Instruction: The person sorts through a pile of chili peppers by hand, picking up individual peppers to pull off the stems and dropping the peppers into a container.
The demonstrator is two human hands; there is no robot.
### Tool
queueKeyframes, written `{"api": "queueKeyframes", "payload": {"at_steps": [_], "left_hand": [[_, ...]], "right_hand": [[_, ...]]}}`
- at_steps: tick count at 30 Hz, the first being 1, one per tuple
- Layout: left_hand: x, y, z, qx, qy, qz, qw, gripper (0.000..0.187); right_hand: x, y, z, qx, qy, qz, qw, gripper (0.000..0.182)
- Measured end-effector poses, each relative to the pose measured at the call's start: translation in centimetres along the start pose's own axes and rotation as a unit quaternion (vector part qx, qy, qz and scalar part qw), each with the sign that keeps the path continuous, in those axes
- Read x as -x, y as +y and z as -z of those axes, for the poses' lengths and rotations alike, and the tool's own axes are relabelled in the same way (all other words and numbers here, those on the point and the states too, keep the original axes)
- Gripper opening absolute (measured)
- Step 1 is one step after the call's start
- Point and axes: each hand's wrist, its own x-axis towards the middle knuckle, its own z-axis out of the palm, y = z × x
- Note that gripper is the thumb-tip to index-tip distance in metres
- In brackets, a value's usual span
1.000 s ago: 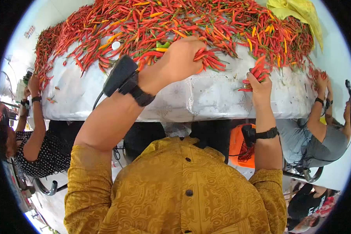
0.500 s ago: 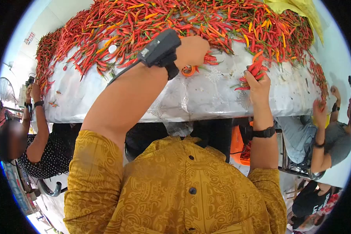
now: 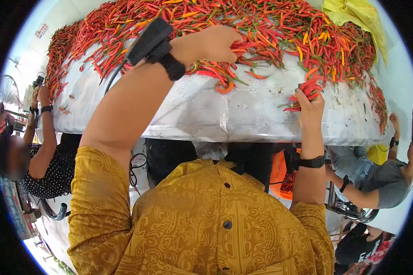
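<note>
My right hand [image 3: 310, 106] is closed around a small bunch of red chilli peppers [image 3: 310, 88], held just above the table's near side. My left hand [image 3: 215, 43] reaches to the near edge of the chilli pile [image 3: 192, 23], its fingers curled and pinching at a red chilli pepper [image 3: 239, 46]. Its fingertips are partly hidden by the back of the hand. A curled orange-red chilli [image 3: 225, 88] and a few loose ones lie just below this hand on the white plastic-covered table [image 3: 257, 112]. A dark device is strapped to my left wrist.
A yellow sheet or sack [image 3: 353, 13] lies over the pile at the back right. Under the table stands an orange container [image 3: 280, 169] with red chillies in it. A person in a dotted top [image 3: 46, 169] sits at left; another in grey [image 3: 387, 183] sits at right.
My left hand has shifted slightly up and to the left over the pile, uncovering chillies below it. My right hand still holds its bunch. The person at right has lowered one arm.
</note>
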Motion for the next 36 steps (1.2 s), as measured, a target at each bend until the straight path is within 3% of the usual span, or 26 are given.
{"api": "queueKeyframes", "payload": {"at_steps": [1, 5, 7, 8, 15, 18, 20, 21, 23, 24, 28, 33, 36], "left_hand": [[0.5, 0.6, 0.6, -0.006, -0.064, 0.014, 0.998, 0.031], [2.5, 1.4, -0.4, 0.031, -0.099, -0.043, 0.994, 0.027], [3.1, 1.6, -1.7, -0.04, -0.165, -0.07, 0.983, 0.025], [3.4, 0.8, -3.3, -0.039, -0.119, -0.109, 0.986, 0.019], [2.7, 1.3, -3.0, -0.137, -0.109, -0.144, 0.974, 0.019], [2.2, 0.1, -1.9, -0.118, -0.06, -0.154, 0.979, 0.022], [2.0, -0.8, -0.7, -0.01, 0.029, -0.156, 0.987, 0.024], [2.0, -0.5, 0.2, -0.01, 0.028, -0.156, 0.987, 0.024], [2.0, 0.2, 1.8, 0.136, -0.072, 0.041, 0.987, 0.028], [1.8, -0.1, 1.7, 0.135, -0.071, 0.073, 0.986, 0.03], [1.0, -1.3, -0.2, 0.196, -0.09, 0.063, 0.974, 0.031], [0.0, -0.9, -2.2, -0.038, -0.135, 0.024, 0.99, 0.029], [-0.3, -0.1, -1.8, -0.079, -0.132, 0.02, 0.988, 0.028]], "right_hand": [[0.0, 0.1, 0.0, -0.004, -0.001, 0.004, 1.0, 0.017], [0.0, 0.1, 0.1, -0.009, -0.004, -0.001, 1.0, 0.018], [-0.1, 0.3, 0.2, 0.0, -0.002, -0.008, 1.0, 0.018], [-0.1, 0.4, 0.3, 0.008, 0.0, -0.015, 1.0, 0.018], [0.1, -0.1, 0.1, 0.025, -0.009, -0.028, 0.999, 0.018], [0.0, 0.1, 0.2, 0.014, -0.011, -0.018, 1.0, 0.017], [0.1, 0.3, 0.2, 0.017, -0.013, -0.013, 1.0, 0.015], [0.1, 0.2, 0.2, 0.016, -0.013, -0.013, 1.0, 0.015], [0.1, 0.1, 0.0, 0.029, -0.004, -0.014, 0.999, 0.013], [0.0, 0.0, -0.1, 0.029, -0.005, -0.013, 0.999, 0.013], [0.0, 0.3, 0.1, 0.011, -0.012, -0.015, 1.0, 0.013], [0.0, 0.2, 0.1, 0.017, -0.005, -0.021, 1.0, 0.013], [0.1, 0.2, 0.1, 0.015, -0.005, -0.006, 1.0, 0.014]]}}
